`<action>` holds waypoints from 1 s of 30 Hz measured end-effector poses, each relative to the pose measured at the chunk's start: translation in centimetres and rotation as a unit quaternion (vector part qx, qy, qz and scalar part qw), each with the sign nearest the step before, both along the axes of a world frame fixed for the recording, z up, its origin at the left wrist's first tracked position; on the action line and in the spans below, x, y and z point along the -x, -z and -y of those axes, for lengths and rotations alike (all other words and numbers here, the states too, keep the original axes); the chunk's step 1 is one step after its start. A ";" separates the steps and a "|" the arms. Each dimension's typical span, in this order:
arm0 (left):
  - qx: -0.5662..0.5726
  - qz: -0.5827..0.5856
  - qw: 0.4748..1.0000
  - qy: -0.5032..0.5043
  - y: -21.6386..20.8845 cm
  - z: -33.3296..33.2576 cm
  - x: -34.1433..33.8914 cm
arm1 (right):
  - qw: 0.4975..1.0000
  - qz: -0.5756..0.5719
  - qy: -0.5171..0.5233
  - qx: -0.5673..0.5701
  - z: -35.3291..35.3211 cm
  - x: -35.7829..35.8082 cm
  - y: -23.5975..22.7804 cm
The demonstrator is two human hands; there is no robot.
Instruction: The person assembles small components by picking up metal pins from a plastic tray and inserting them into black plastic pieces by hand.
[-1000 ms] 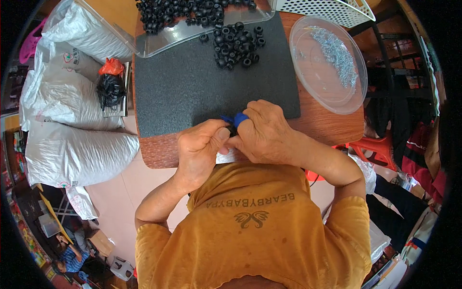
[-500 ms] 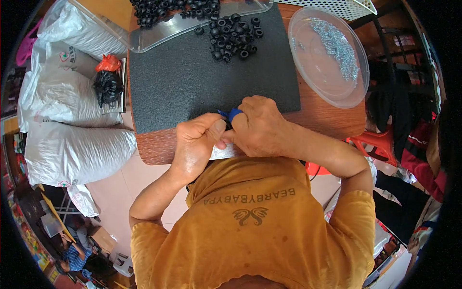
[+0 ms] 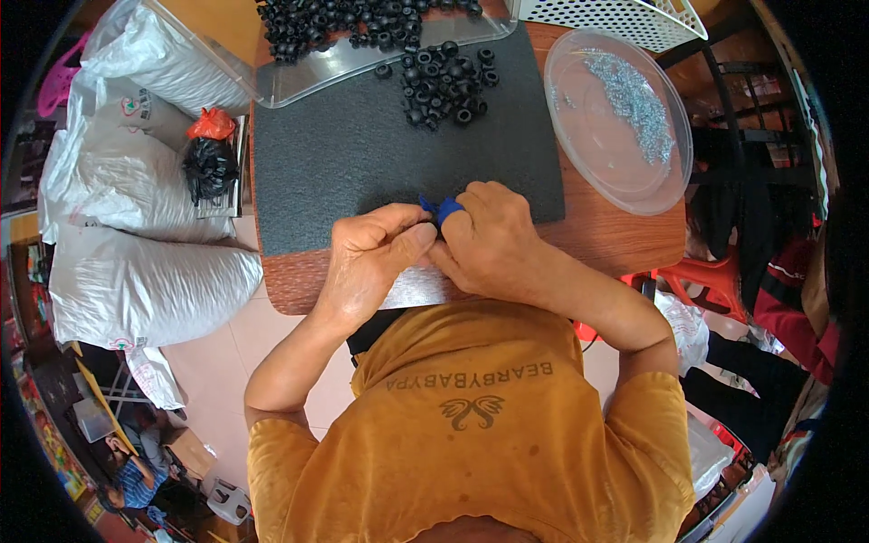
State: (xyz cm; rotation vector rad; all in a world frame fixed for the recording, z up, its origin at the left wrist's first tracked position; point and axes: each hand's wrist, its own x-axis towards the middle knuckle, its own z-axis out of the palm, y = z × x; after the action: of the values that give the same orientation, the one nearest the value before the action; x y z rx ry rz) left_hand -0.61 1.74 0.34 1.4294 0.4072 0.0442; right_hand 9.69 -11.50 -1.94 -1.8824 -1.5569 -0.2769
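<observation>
Head view: we look down on two bare hands meeting over the near edge of a dark grey mat on a brown wooden table.
Left hand: we see its thumb and forefinger brought close together, their tips against the right hand's fingers.
Right hand: its fingers are curled inward, and a blue band wraps one of them.
Grip: we cannot tell whether either hand pinches anything, since the fingers hide the spot where they meet.
Small black pieces: we find a loose pile on the mat, well beyond the hands; more lie in a clear plastic tray at the far side.
Round translucent dish: it sits to the right, holding many tiny silvery bits.
White perforated basket: we see it beyond the dish.
White sacks: these stand left of the table.
</observation>
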 end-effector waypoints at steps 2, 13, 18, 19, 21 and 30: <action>0.003 -0.008 1.000 -0.004 0.1 0.0 -0.1 | 1.000 0.020 -0.006 0.005 -0.1 0.0 -0.1; 0.121 0.024 0.991 -0.043 1.6 -0.5 -0.6 | 0.997 -0.073 -0.002 0.034 0.1 -0.1 -1.1; 0.247 0.022 0.966 -0.075 1.7 -0.8 -0.4 | 0.977 -0.209 0.007 0.036 1.0 -0.7 -0.8; 0.246 0.022 0.966 -0.076 1.7 -0.8 -0.3 | 0.955 -0.294 0.036 0.007 1.1 -0.7 -0.7; 0.238 0.012 0.968 -0.077 1.5 -0.7 -0.3 | 0.924 -0.377 0.064 -0.023 1.1 -0.5 -0.9; 0.239 -0.006 0.971 -0.028 1.2 -0.9 -0.5 | 0.941 -0.333 0.018 -0.060 -0.1 -0.7 -1.6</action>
State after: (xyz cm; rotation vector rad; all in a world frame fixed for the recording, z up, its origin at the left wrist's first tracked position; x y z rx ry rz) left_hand -0.14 2.65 -0.86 0.9431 0.4337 -0.0156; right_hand 10.34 -11.38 -0.39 -1.6655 -1.0168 0.2322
